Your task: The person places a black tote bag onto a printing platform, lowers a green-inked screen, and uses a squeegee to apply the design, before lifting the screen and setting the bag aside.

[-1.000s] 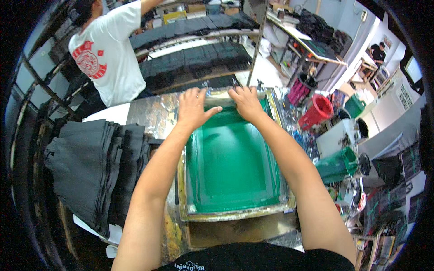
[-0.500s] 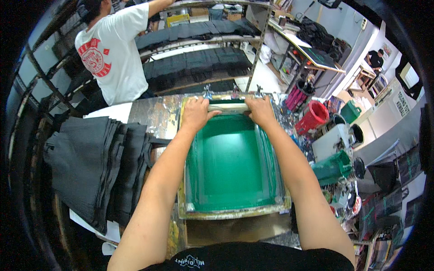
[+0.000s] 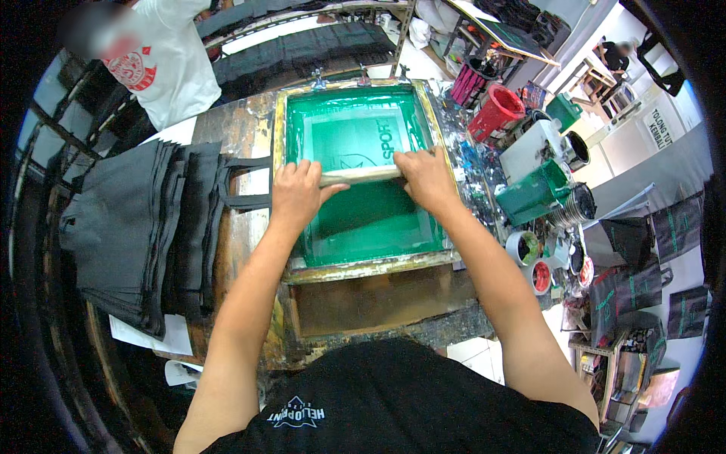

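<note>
Squeegee (image 3: 361, 176) now approx. mid-frame, down from far end of screen-printing frame (image 3: 363, 270) on worktop (image 3: 246, 121); stencil design (image 3: 388, 138) shows beyond it, so stroke's prob. part-done. L hand (image 3: 296, 191) & R hand (image 3: 429, 180) at opp. ends, fingers curled round, pinching squeegee.

Left hand (image 3: 296, 191), right hand (image 3: 428, 179) on squeegee (image 3: 361, 176)
</note>
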`<state>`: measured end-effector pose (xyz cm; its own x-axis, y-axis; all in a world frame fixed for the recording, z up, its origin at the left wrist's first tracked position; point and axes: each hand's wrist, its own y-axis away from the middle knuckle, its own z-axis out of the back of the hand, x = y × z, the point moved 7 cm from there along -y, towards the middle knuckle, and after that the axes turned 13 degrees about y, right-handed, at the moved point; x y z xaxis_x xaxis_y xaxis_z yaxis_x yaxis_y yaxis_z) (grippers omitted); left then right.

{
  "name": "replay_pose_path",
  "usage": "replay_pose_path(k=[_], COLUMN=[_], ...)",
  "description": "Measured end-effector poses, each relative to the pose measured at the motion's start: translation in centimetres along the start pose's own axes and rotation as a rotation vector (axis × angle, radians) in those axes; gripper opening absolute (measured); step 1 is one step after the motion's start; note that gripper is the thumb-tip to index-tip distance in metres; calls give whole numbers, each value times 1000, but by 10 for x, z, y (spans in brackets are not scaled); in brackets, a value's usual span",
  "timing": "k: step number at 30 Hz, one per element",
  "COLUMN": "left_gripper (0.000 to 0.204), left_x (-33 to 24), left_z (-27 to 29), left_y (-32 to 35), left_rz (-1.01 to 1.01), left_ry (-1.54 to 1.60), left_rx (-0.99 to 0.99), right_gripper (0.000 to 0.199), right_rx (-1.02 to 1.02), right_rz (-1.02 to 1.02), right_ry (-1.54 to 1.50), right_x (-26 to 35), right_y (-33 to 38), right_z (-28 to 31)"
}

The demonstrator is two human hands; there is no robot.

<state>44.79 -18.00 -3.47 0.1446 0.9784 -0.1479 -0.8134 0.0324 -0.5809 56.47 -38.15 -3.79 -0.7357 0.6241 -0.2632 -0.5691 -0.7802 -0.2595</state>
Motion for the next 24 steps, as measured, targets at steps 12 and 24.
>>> replay_pose_path(k=[12,24], left_gripper=[56,85], left_x=[-79,-6], left_z=[61,68], left_y=[103,201], left_rz=[15,609], left_ry=[68,162], left_rx=[20,39], right_gripper=[40,48], right_rx=[-52,-129], right_rz=[-10,-63], right_ry=[-27,-73], right_x=[57,76], right_y=[125,148], right_z=[51,73])
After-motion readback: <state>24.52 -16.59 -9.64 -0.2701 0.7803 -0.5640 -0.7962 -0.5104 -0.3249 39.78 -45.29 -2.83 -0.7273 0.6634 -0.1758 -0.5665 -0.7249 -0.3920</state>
